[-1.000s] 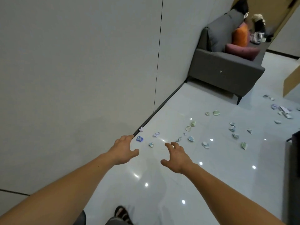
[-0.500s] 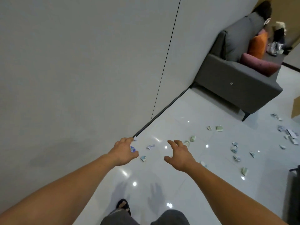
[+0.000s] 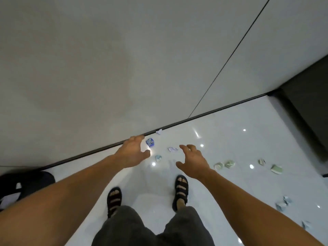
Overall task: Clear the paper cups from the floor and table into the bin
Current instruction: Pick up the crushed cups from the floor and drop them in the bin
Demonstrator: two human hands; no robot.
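Crushed paper cups lie scattered on the glossy white floor. A blue crushed cup sits by the wall base, just right of my left hand, which is open and empty above it. A pale teal cup lies between my hands, and a white scrap lies left of my right hand, also open with fingers spread. Two green crushed cups lie to the right of that hand, with more cups further right.
A grey wall with a dark skirting strip runs diagonally ahead. A dark sofa side stands at the right. A black object sits at the left edge. My sandalled feet stand on the tiles below the hands.
The view has tilted down and closer to the wall; my feet are now visible. Both hands stay open and have come over the blue and teal cups.
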